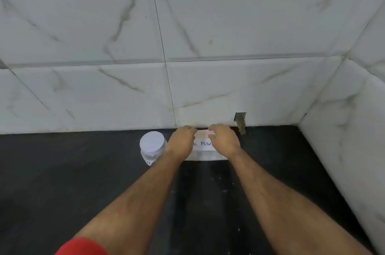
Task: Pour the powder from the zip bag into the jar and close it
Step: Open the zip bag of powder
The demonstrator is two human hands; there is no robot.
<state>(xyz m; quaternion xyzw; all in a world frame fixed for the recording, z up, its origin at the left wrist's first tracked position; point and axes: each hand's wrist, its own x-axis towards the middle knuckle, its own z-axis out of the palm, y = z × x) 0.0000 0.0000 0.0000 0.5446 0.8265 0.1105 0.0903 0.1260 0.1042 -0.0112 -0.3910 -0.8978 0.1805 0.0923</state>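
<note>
The left hand (181, 140) and right hand (224, 139) both curl their fingers over the far top edge of the zip bag (203, 149), pinching it as if to pull the seal apart. The bag lies on the dark desk (83, 192), just right of the jar (153, 147), its base close to the wall behind. Its long axis runs left to right, parallel to that wall, with the mouth pointing away from the person. If the seal gives suddenly, powder could puff out onto the desk. The jar still has its white lid (152, 141) on, so pouring cannot begin until that is removed.
</note>
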